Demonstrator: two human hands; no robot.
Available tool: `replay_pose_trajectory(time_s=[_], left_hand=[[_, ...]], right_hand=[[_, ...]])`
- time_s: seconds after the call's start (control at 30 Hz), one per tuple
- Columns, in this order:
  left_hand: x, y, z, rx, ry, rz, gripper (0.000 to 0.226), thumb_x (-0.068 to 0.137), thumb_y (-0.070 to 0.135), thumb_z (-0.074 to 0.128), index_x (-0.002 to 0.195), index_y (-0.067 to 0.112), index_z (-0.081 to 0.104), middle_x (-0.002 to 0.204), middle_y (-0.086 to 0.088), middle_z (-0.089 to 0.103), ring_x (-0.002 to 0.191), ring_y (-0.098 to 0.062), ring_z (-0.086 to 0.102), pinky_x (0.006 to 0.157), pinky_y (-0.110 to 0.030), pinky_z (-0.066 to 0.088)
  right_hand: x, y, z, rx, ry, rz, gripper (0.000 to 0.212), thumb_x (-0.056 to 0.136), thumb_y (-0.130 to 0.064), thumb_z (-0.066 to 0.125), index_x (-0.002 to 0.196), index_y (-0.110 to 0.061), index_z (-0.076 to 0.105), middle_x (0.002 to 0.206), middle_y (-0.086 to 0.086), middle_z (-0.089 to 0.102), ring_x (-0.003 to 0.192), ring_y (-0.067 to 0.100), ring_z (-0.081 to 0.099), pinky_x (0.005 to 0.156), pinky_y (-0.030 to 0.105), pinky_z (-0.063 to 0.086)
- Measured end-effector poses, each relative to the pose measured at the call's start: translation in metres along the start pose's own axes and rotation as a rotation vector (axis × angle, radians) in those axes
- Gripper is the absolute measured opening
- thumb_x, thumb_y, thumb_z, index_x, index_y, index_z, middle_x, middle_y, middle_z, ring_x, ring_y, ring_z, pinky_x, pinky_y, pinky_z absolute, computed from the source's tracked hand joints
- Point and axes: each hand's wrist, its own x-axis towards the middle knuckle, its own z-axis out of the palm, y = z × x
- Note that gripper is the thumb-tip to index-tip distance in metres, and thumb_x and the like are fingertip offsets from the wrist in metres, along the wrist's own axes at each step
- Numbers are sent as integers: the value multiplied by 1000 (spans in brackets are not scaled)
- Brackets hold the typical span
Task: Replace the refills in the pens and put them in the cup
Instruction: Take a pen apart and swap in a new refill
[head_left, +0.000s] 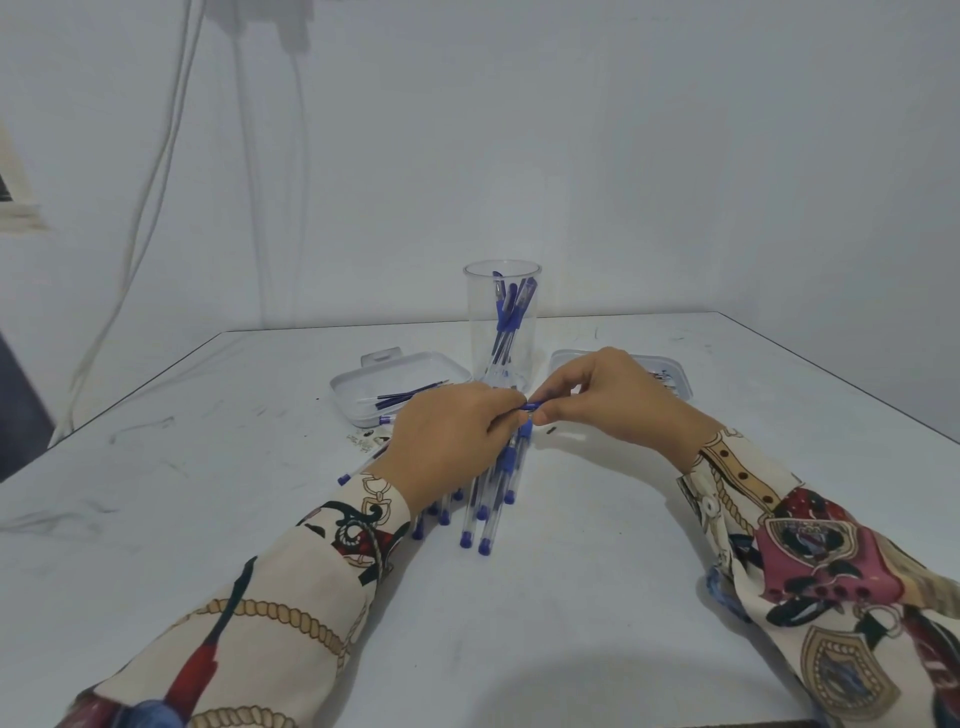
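Blue-tipped and clear, one pen (531, 406) sits pinched between the fingers of our left hand (457, 436) and right hand (613, 400) above the pile of pens (485, 499) on the counter (208, 467), so we judge a refill swap underway, needing reassembly before dropping it into the cup (503, 317).

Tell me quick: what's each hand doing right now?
Left hand: fingers pinch one end of the blue pen held between both hands.
Right hand: fingers pinch the same pen's other end.
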Motion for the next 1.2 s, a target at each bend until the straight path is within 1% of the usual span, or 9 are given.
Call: replay_pose_trajectory(time_s=[0.13, 0.27, 0.43, 0.53, 0.6, 0.67, 0.83, 1.1, 1.2], left_hand=[[-1, -1, -3, 22, 16, -23, 31, 93, 55, 37, 98, 38, 62, 72, 8, 62, 64, -12, 56, 51, -24, 40], [2, -1, -1, 21, -17, -12, 34, 93, 55, 35, 96, 33, 61, 73, 8, 60, 64, -10, 54, 51, -23, 38], [4, -5, 2, 20, -89, -29, 36, 96, 50, 34, 110, 29, 59, 90, 7, 63, 81, -13, 56, 64, -28, 43], [3, -6, 1, -8, -74, -74, 34, 98, 44, 35, 116, 27, 58, 104, 5, 65, 94, -16, 57, 75, -32, 48], [1, -6, 0, -24, -73, -96, 34, 98, 43, 36, 118, 26, 58, 108, 4, 65, 97, -16, 58, 79, -34, 49], [0, -5, -1, -30, -79, -103, 33, 98, 42, 35, 118, 27, 57, 109, 4, 65, 96, -16, 58, 80, -33, 48], [0, -3, -2, -53, -96, -131, 32, 98, 42, 36, 117, 27, 56, 108, 5, 65, 96, -15, 57, 81, -31, 47], [-3, 2, -8, -164, -133, -140, 29, 99, 26, 40, 123, 23, 54, 107, -4, 59, 96, -19, 53, 86, -31, 44], [-2, 2, -7, -194, -120, -158, 29, 98, 24, 41, 124, 22, 54, 105, -4, 58, 93, -19, 54, 86, -29, 44]], right_hand=[[-1, 1, -2, 9, 14, -13, 10, 71, -20, 82, 76, -27, 78, 62, -20, 64, 58, -9, 55, 54, 4, 37], [1, 4, -4, -4, 11, -25, 10, 72, -19, 81, 76, -27, 77, 60, -23, 63, 58, -9, 54, 54, 3, 36], [5, 14, -9, -49, 35, 13, 17, 74, -15, 80, 73, -31, 74, 58, -22, 62, 59, -7, 54, 56, 6, 37], [7, 25, -15, -91, 52, 84, 15, 75, -17, 79, 76, -31, 73, 71, -11, 69, 66, 5, 60, 63, 16, 44], [7, 31, -18, -167, 33, 121, 10, 77, -20, 77, 79, -29, 73, 75, -10, 68, 68, 7, 59, 61, 13, 43], [7, 34, -19, -244, -14, 156, 4, 80, -21, 74, 80, -26, 73, 75, -11, 66, 71, 3, 57, 59, 10, 41], [7, 36, -17, -434, -85, 183, 9, 81, -32, 71, 85, -26, 75, 89, -9, 67, 87, 9, 59, 79, 31, 49], [7, 36, -13, -468, -116, 157, 18, 84, -36, 69, 94, -23, 76, 95, -7, 68, 90, 12, 59, 81, 31, 48], [7, 37, -12, -402, -50, 118, 23, 88, -41, 62, 86, -22, 74, 87, -5, 70, 82, 14, 61, 78, 35, 49]])
